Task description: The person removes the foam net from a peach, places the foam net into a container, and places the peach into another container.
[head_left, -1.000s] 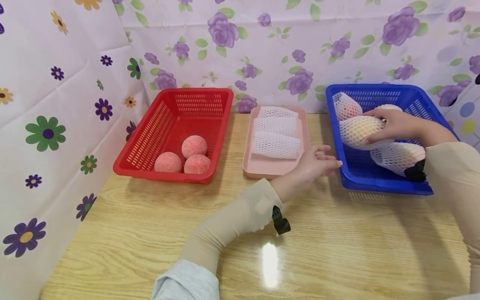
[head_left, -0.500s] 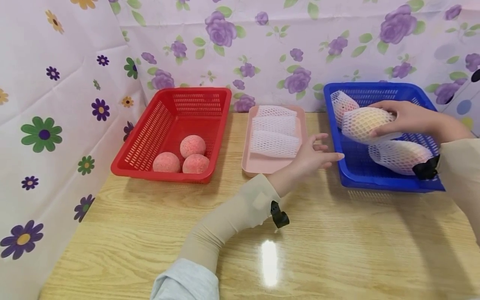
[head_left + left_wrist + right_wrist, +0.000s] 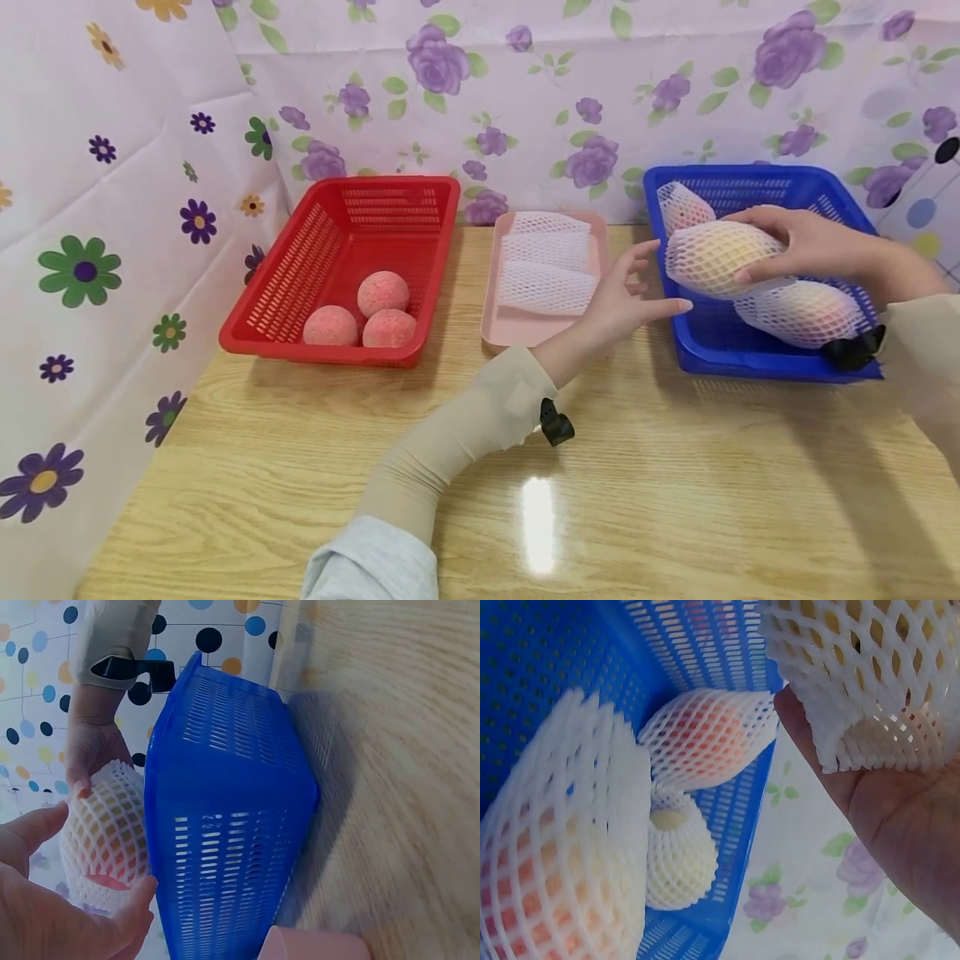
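Observation:
My right hand [image 3: 821,242] grips a yellow and pink round fruit in a white foam net [image 3: 720,260], up at the left rim of the blue basket [image 3: 757,365]. Fingers lie over its top and the thumb is at its near side. The left hand [image 3: 618,307] reaches toward it with thumb and fingers spread, holding nothing; in the left wrist view its fingertips frame the netted fruit [image 3: 112,840]. Below, in the basket, lies another netted fruit [image 3: 802,312], with a reddish one [image 3: 705,739] and a pale yellow one [image 3: 682,859] behind.
Left of the blue basket stands a pink tray [image 3: 490,323] with several flattened white foam nets [image 3: 547,285]. Further left, a red basket [image 3: 318,353] holds three bare pinkish-red round fruits [image 3: 382,293]. A flowered cloth [image 3: 525,100] hangs behind the wooden table [image 3: 315,467].
My right hand has lifted the netted fruit and brought it left to the basket's rim. The left hand has moved slightly toward it, its thumb and fingers spreading wider.

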`<state>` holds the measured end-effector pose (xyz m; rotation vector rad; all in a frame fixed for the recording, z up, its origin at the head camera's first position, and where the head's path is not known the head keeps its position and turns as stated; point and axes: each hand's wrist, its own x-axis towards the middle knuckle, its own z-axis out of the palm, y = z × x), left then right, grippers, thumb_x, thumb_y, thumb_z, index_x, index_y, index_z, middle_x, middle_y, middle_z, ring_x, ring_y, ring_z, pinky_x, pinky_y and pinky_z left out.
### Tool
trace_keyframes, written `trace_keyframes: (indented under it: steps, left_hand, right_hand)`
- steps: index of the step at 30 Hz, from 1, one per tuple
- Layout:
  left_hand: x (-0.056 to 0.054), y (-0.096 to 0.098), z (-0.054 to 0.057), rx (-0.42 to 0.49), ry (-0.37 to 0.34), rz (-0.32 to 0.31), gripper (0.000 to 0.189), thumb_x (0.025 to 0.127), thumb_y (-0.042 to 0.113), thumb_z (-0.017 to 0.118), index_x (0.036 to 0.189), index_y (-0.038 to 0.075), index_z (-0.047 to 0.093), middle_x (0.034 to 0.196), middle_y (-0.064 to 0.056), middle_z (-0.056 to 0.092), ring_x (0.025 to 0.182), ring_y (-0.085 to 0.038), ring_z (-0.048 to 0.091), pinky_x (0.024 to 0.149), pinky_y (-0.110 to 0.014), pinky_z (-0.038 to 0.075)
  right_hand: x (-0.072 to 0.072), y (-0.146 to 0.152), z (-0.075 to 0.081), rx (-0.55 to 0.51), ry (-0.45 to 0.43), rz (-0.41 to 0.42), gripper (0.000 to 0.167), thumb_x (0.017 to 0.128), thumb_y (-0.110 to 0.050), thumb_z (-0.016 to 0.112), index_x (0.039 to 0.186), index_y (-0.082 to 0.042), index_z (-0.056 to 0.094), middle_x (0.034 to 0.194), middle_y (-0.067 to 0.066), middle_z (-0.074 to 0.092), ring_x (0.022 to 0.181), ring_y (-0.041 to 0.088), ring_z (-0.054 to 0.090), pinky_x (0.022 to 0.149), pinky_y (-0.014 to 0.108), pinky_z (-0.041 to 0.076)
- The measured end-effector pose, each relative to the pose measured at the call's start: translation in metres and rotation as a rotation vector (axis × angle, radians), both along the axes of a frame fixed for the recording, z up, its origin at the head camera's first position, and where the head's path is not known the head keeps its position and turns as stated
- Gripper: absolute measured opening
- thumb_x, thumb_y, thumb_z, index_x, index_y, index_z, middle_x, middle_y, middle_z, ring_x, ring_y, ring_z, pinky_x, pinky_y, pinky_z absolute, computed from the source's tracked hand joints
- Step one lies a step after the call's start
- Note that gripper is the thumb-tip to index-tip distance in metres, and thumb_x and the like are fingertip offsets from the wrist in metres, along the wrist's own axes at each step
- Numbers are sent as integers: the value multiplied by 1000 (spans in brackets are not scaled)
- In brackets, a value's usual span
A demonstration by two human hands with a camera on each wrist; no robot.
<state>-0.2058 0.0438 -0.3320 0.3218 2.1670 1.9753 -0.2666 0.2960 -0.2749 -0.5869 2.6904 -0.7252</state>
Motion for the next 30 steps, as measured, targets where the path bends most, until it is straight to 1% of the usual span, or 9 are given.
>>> trace_keyframes:
  steps: [4, 8, 11, 14, 17, 19, 21, 27, 30]
  left_hand:
    - [0, -1, 2, -97, 112, -24, 83, 75, 18, 81, 144, 29, 36, 147, 1, 36, 118, -20, 48, 94, -26, 45]
    - [0, -2, 3, -146, 185, -36, 87, 74, 19, 82, 146, 26, 33, 148, 1, 36, 120, -19, 48, 95, -22, 44]
    - [0, -2, 4, -111, 183, -32, 88, 74, 16, 82, 146, 26, 33, 146, -1, 37, 122, -20, 47, 92, -19, 46]
    - [0, -2, 5, -17, 143, -36, 88, 73, 11, 82, 145, 28, 34, 143, -1, 38, 119, -20, 49, 84, -19, 51]
    - [1, -3, 6, 76, 95, -66, 90, 72, 4, 81, 145, 29, 35, 140, 0, 41, 112, -16, 52, 78, -20, 54]
    - [2, -5, 6, 96, 77, -86, 90, 72, 1, 81, 144, 29, 35, 138, 1, 44, 109, -11, 53, 76, -20, 54]
    - [3, -7, 6, 87, 79, -101, 90, 71, 0, 81, 144, 28, 36, 135, 0, 47, 109, -10, 54, 76, -20, 54]
    - [6, -19, 8, -12, 152, -86, 83, 72, 7, 82, 141, 26, 40, 137, -2, 46, 111, -14, 53, 77, -19, 53]
    - [7, -25, 9, -2, 147, -90, 81, 73, 7, 81, 141, 25, 41, 138, 0, 44, 106, -14, 55, 75, -20, 55]
  right_hand:
    - [5, -6, -1, -48, 14, 29, 73, 80, -19, 75, 143, -16, 39, 133, 6, 43, 98, 0, 46, 74, 20, 44]
    - [11, -11, -2, -94, 6, 42, 73, 80, -14, 75, 144, -16, 39, 130, 0, 41, 98, 1, 46, 72, 16, 45]
    - [14, -14, -3, -135, -3, 64, 71, 81, -10, 73, 143, -16, 39, 123, -3, 44, 97, 4, 48, 71, 18, 47]
    - [18, -17, -3, -173, -13, 89, 70, 81, -7, 72, 143, -14, 39, 119, -7, 48, 97, 5, 50, 72, 18, 48]
    - [22, -21, -2, -194, -16, 101, 71, 81, -6, 71, 143, -13, 38, 119, -9, 48, 98, 6, 50, 74, 17, 48]
    - [24, -25, -2, -207, -10, 108, 71, 81, -7, 71, 143, -13, 38, 119, -8, 49, 98, 7, 50, 73, 17, 48]
    - [27, -30, -2, -223, 0, 122, 71, 81, -7, 71, 143, -13, 38, 120, -7, 50, 97, 8, 51, 73, 18, 49]
    - [35, -43, -1, -264, 22, 147, 72, 82, -7, 70, 145, -15, 36, 126, -10, 49, 97, 8, 53, 73, 18, 50]
    - [38, -48, -1, -299, 18, 164, 72, 83, -5, 68, 147, -12, 34, 135, -6, 44, 98, 7, 54, 73, 17, 51]
